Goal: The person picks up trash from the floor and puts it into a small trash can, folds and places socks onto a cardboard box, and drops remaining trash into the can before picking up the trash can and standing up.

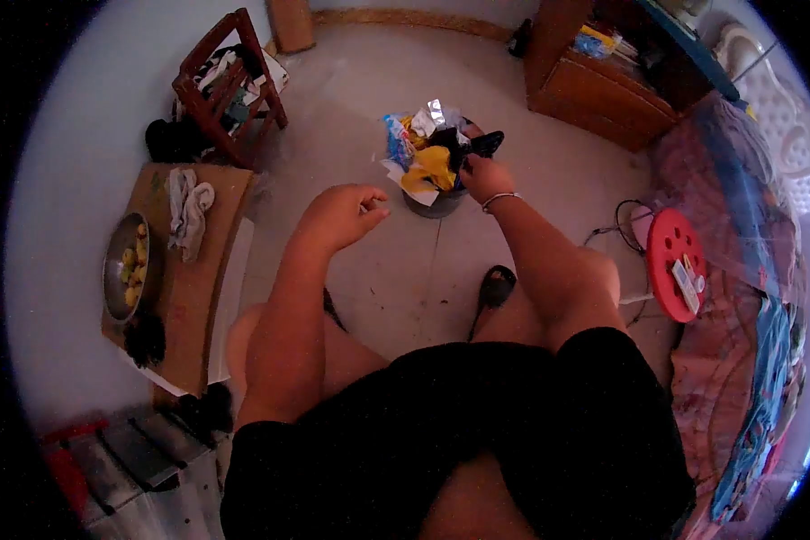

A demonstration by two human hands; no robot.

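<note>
On the floor ahead of me stands a grey bin [435, 208], heaped with wrappers and crumpled scraps. A yellow wrapper [432, 167], a blue-and-white packet [396, 138] and a black plastic piece [488, 144] stick out of the top. My right hand [487, 179], with a bracelet on its wrist, is at the right side of the heap. Its fingers are closed in a pinch, and whatever they hold is too small to make out. To the left of the bin, my left hand [344, 216] hovers apart from it, fingers curved and thumb separated, holding nothing visible.
At left, a cardboard-topped table [175, 288] carries a metal bowl [117, 300] of yellowish pieces and a cloth [189, 211]. Behind it stands a wooden chair [228, 90]. A red stool [668, 270] and cables are at right, beside a covered bed [720, 369]. A wooden cabinet [603, 101] stands beyond.
</note>
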